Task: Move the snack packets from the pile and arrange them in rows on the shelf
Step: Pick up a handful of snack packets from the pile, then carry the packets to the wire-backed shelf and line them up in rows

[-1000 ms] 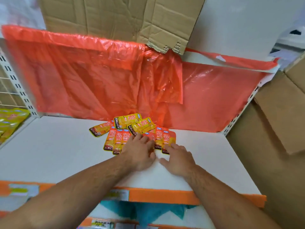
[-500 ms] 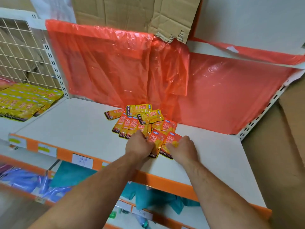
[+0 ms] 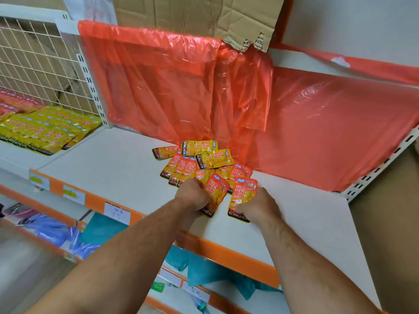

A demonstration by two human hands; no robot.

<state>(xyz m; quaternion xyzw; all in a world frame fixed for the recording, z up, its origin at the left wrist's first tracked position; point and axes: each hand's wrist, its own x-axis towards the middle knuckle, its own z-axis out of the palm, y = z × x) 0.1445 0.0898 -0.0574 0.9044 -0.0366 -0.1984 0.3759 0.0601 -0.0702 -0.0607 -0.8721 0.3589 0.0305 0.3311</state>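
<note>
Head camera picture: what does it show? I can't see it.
The left hand grips one snack packet and the right hand a second packet, at the front of the pile on a white shelf. Orange plastic sheeting hangs behind.

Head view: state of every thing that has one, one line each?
left hand: grips the left packet
right hand: grips the right packet
left packet: held, face up
right packet: held, face up
pile: loose, packets overlapping, on the shelf
yellow packets: in rows, next bay left

Yellow-orange snack packets lie overlapping on the white shelf just beyond the left fingers and right fingers, which each pinch one nearer packet.
</note>
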